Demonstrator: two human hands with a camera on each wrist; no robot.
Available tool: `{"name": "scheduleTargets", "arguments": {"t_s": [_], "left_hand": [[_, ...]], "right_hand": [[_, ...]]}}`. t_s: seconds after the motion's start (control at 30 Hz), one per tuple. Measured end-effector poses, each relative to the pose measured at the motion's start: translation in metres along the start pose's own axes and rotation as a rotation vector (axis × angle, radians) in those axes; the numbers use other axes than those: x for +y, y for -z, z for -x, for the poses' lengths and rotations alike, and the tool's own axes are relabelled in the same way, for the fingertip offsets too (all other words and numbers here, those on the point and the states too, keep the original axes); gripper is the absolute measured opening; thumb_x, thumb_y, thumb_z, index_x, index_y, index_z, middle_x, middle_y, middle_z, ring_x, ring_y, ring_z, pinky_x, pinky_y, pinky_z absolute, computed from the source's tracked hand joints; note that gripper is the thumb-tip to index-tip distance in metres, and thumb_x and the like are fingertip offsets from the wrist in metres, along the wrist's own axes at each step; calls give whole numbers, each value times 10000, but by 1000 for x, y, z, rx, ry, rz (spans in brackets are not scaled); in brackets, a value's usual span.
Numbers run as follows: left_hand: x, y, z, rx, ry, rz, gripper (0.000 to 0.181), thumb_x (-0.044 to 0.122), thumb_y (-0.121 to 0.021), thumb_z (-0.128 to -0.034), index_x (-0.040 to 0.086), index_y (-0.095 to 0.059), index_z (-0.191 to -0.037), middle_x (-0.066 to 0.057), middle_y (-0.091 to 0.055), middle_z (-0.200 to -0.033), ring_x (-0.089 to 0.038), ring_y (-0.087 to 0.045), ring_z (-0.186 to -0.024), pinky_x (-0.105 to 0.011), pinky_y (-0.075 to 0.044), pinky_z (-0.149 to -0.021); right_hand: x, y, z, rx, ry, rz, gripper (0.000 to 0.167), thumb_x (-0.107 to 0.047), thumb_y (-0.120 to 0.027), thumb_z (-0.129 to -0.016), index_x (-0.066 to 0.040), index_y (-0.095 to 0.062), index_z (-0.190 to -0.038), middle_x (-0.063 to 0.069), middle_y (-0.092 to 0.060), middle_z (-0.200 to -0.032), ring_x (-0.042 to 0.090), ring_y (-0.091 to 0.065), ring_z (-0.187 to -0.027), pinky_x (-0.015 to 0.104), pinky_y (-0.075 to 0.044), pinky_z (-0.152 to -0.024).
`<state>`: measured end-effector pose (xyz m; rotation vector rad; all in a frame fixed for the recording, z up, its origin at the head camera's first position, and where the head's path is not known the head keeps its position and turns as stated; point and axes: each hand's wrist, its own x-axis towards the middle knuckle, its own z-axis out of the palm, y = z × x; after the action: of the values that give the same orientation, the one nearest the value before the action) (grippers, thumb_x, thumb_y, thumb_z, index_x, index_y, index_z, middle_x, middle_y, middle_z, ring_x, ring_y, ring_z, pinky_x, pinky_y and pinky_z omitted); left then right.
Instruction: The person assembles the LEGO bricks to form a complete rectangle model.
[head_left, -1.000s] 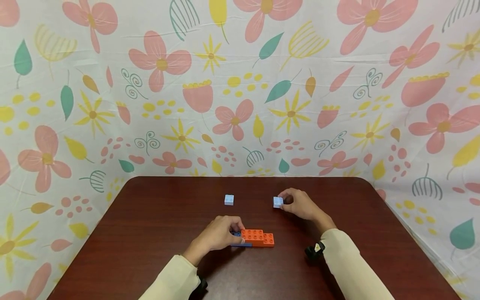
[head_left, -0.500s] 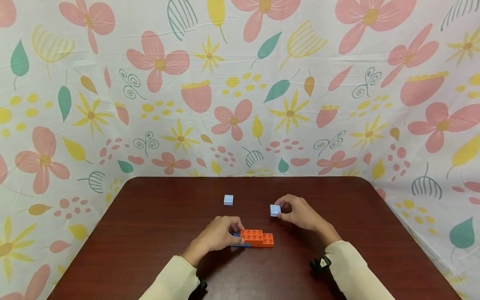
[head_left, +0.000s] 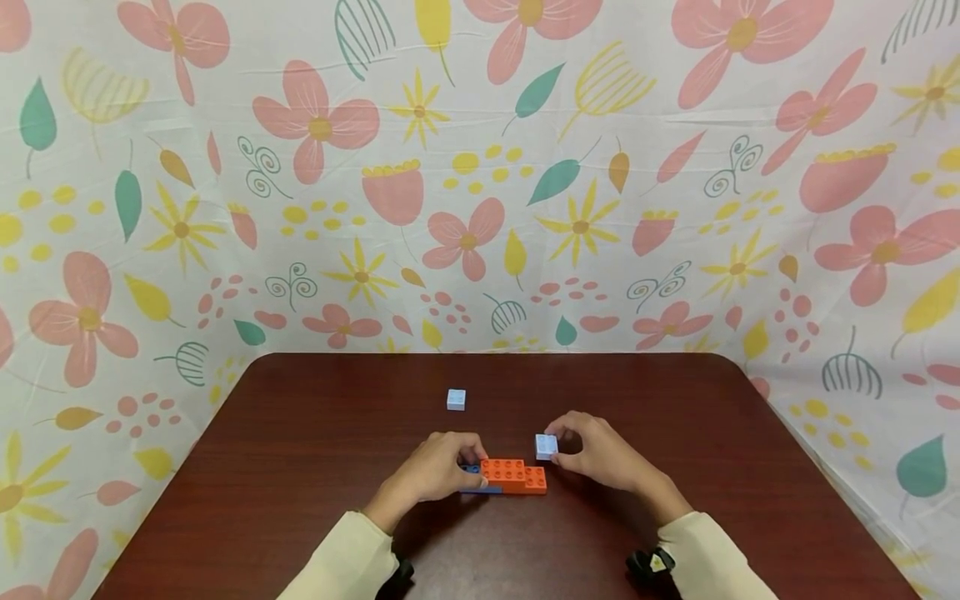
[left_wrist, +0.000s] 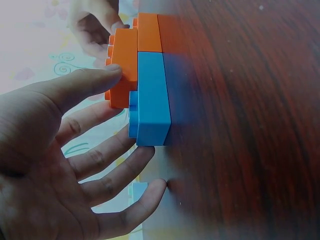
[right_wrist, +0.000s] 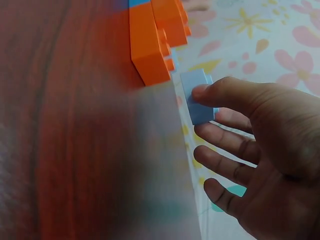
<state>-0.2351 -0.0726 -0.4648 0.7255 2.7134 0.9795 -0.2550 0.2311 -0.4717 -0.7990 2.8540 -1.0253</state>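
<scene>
On the table stands a joined block piece: an orange brick (head_left: 503,472) lies on top, across a lower orange brick (head_left: 536,479) and a blue brick (left_wrist: 154,95). My left hand (head_left: 433,470) grips its left part, thumb on the near side of the upper orange brick. A light blue brick (head_left: 546,447) is pinched between thumb and fingers of my right hand (head_left: 604,452), just behind and right of the orange end. In the right wrist view this light blue brick (right_wrist: 198,96) is apart from the orange ones.
Another light blue brick (head_left: 456,400) sits farther back on the dark brown table (head_left: 337,400), behind the joined bricks. A flowered cloth (head_left: 480,275) hangs behind the table and along its sides.
My right hand has moved toward the near side and slightly left with the light blue brick, closer to the joined bricks. The left hand keeps its grip in the same place.
</scene>
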Motion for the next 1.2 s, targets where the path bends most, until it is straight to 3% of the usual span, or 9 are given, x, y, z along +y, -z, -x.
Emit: {"name": "scheduleTargets", "arguments": {"t_s": [0.23,0.73,1.2], "left_hand": [[0,1,0,1,-2,2,194,268,-853,-851,234,-713,-982,14,-741,-975,-77,-612,-835,-303,-503,-753],[0,0,0,8,-1,-2,201,264,-858,-844,229,-714,-979,5,-748,-972,-74,-604,-823,-306,-500,-752],[-1,0,1,10,1,2,189,279,-848,-857,242,-710,-981,19,-749,-980,-58,-596,-819,-295,-491,-744]], "right_hand": [[-9,-3,8,-15,22,-10,286,-162,-821,-878,-176,-705,-1139,-67,-665,-1027,112,-592,-886,238,-529,-761],[-28,-12,17,-50,66,46,277,-163,-820,-864,-189,-706,-1116,-91,-647,-1012,120,-598,-914,278,-537,-789],[-26,-18,17,-48,71,34,274,-150,-812,-868,-196,-700,-1113,-88,-654,-1025,117,-595,-919,271,-531,-795]]}}
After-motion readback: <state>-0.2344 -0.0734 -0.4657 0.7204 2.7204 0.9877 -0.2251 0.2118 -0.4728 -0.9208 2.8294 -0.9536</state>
